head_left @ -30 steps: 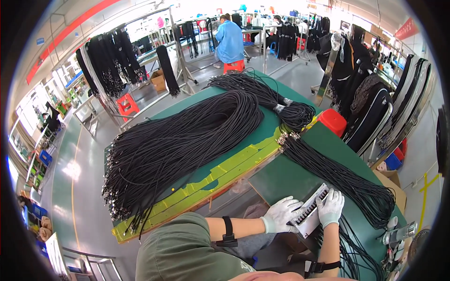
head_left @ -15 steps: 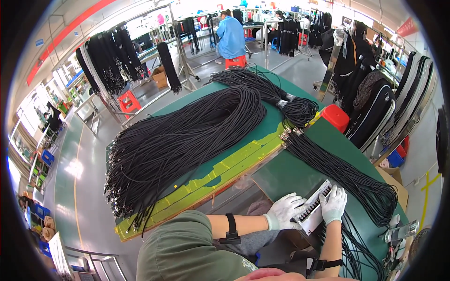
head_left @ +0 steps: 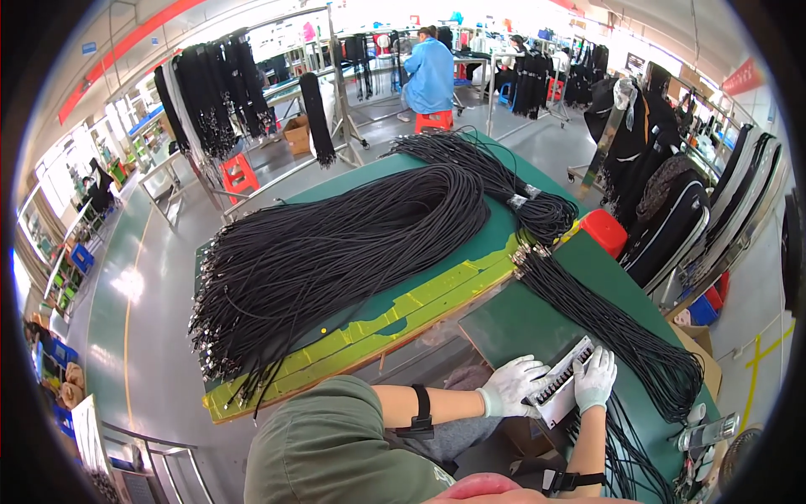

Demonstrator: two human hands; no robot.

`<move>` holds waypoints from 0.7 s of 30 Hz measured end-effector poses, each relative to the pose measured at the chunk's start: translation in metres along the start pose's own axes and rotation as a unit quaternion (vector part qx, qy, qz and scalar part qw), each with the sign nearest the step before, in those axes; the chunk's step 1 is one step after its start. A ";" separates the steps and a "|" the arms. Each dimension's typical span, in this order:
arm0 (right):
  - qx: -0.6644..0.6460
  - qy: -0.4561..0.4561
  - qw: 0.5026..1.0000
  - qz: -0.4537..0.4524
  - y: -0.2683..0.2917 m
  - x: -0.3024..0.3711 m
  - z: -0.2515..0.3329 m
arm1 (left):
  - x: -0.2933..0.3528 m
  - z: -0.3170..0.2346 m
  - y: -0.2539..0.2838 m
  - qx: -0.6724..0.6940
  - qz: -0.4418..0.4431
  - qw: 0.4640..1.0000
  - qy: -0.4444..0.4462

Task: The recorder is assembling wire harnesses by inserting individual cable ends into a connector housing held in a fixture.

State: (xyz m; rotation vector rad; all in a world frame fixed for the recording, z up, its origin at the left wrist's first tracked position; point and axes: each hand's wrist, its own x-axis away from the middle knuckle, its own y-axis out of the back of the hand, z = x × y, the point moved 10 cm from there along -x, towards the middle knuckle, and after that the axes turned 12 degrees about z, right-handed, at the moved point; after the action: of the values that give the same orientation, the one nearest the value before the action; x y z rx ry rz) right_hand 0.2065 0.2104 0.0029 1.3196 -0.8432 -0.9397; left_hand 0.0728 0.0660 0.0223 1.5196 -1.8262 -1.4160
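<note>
At four o'clock in the view, white plate (head_left: 554,411) slanting from seven to one, by the near edge of the green table (head_left: 504,323). Bears a row of black pieces (head_left: 557,386) along most of its length, so looks largely filled; cannot tell of gaps under the fingers. On the plate's nine o'clock side, gloved left hand (head_left: 507,386), closed on the edge; on its three o'clock side, gloved right hand (head_left: 595,380), fingers bent over the row, but pinching or merely resting, cannot tell. Farther out, at one o'clock from the plate, shiny-ended bundle of black cords (head_left: 611,323); at five, looser cords (head_left: 634,449); at ten, far larger heap of cords (head_left: 353,239); at twelve, tied coil (head_left: 546,220). Judging by that stock, seems much left; cannot tell finished cords from unfinished.
</note>
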 end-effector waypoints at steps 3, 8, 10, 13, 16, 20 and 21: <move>-0.008 0.020 1.000 0.007 0.000 0.001 0.012 | 0.007 0.003 0.005 0.003 -0.008 1.000 0.004; 0.017 0.021 0.999 0.031 0.000 0.002 -0.006 | -0.001 -0.007 -0.003 0.050 0.004 0.999 -0.019; 0.036 0.011 0.999 -0.010 -0.009 0.000 -0.017 | 0.001 -0.002 -0.014 0.033 -0.017 0.999 0.003; 0.068 0.032 0.997 -0.005 -0.012 -0.005 -0.009 | 0.008 -0.001 -0.014 0.009 -0.036 0.999 0.007; 0.086 0.040 0.996 -0.004 -0.015 -0.009 -0.010 | 0.006 0.000 -0.010 0.021 0.013 1.000 0.019; 0.086 0.041 0.995 0.004 -0.016 -0.012 -0.013 | 0.005 -0.006 -0.014 0.024 0.015 0.999 0.021; 0.082 0.036 0.996 0.008 -0.016 -0.011 -0.013 | 0.005 -0.005 -0.013 0.025 0.014 0.999 0.021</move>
State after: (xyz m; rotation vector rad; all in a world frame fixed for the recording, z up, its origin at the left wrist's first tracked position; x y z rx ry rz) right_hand 0.2131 0.2255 -0.0140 1.4775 -0.8890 -0.8185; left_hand 0.0818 0.0604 0.0118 1.5287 -1.8633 -1.3260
